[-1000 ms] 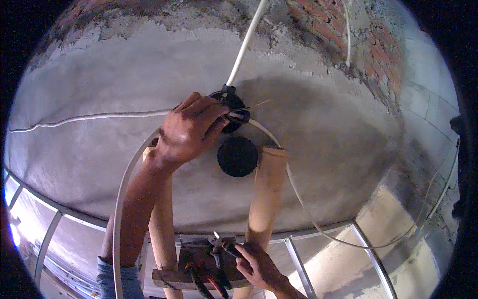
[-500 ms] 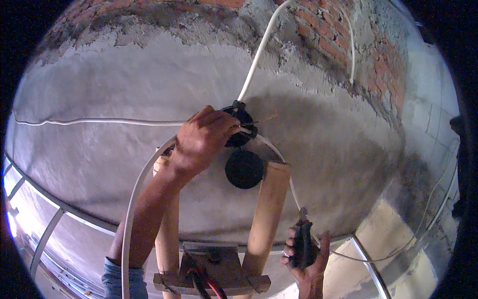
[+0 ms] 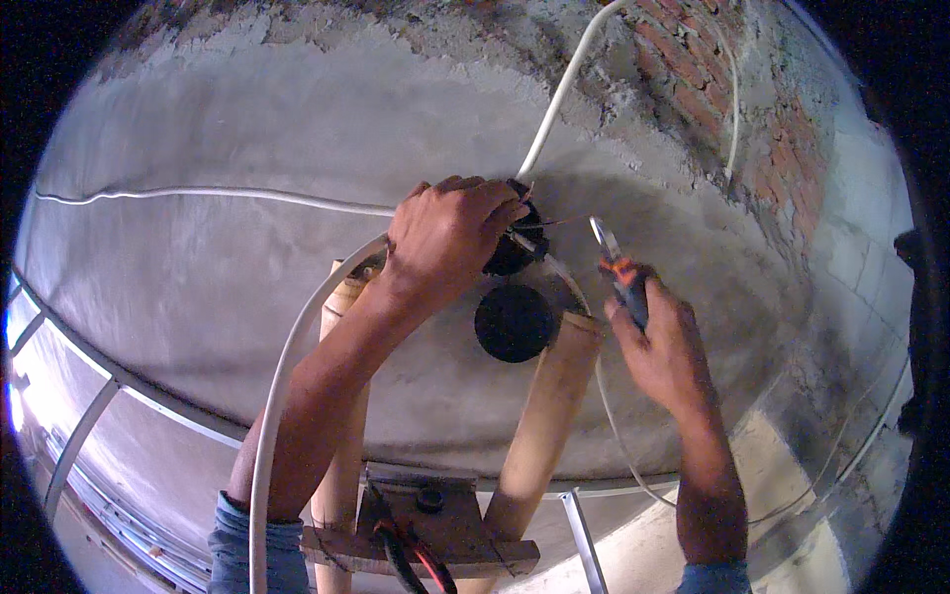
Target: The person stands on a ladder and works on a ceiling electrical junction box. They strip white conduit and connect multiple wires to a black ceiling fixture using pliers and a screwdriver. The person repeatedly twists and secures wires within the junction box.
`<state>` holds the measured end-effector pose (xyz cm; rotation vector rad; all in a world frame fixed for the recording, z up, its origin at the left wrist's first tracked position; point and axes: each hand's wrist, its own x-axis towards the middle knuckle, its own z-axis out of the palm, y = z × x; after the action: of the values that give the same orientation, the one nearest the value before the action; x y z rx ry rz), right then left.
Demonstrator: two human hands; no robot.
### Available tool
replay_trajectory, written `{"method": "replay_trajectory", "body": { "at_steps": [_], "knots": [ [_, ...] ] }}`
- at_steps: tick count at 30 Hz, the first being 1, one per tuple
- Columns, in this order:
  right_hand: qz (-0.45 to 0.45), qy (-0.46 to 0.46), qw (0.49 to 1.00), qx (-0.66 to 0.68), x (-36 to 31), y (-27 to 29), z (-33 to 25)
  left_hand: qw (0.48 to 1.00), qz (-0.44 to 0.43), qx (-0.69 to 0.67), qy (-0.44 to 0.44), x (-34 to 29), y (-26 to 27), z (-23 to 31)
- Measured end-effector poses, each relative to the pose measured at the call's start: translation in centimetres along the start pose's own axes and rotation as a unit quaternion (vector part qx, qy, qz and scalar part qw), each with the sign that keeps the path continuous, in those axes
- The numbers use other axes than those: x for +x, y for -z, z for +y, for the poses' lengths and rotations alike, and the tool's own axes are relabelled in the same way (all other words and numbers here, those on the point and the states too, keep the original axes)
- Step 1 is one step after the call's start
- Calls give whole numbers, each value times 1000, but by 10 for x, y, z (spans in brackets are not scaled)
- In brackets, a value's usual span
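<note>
My left hand [image 3: 445,233] is closed over a round black junction box [image 3: 509,259] on the plastered surface. Its fingertips pinch a thin wire [image 3: 566,222] whose end sticks out to the right. Part of the box is hidden behind these fingers. To the right, my right hand [image 3: 671,346] is wrapped around pliers [image 3: 625,282] with black and orange handles. Their jaws point up toward the wire's end, with a small gap between. A round black lid [image 3: 514,324] hangs just below the box. One white cable [image 3: 297,198] runs left from it, and thicker white tubing [image 3: 559,109] goes upward.
Two wooden ladder poles [image 3: 539,436] rise below the box. On the ladder's top board [image 3: 450,525] lies a second pair of pliers [image 3: 401,549] with red and black handles. A white cable [image 3: 272,426] loops past my left forearm. Metal framing [image 3: 168,401] crosses the lower left.
My right hand has raised the pliers from low on the right to beside the wire's end. My left hand stays at the box. The view has shifted slightly.
</note>
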<state>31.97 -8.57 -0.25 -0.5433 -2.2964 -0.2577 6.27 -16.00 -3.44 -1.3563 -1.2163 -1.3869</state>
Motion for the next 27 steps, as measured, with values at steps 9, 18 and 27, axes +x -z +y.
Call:
{"method": "replay_trajectory", "body": {
  "at_steps": [9,18,27],
  "knots": [
    [65,127,955,-259,31,-3,-24,1000,2,18,-12,-2,-1,-2],
    [128,184,890,-397,34,2,-45,999,4,40,-12,-6,-2,-2],
    [14,196,951,-240,83,28,-21,998,7,25,-53,-9,-3,-7]
  ]
}}
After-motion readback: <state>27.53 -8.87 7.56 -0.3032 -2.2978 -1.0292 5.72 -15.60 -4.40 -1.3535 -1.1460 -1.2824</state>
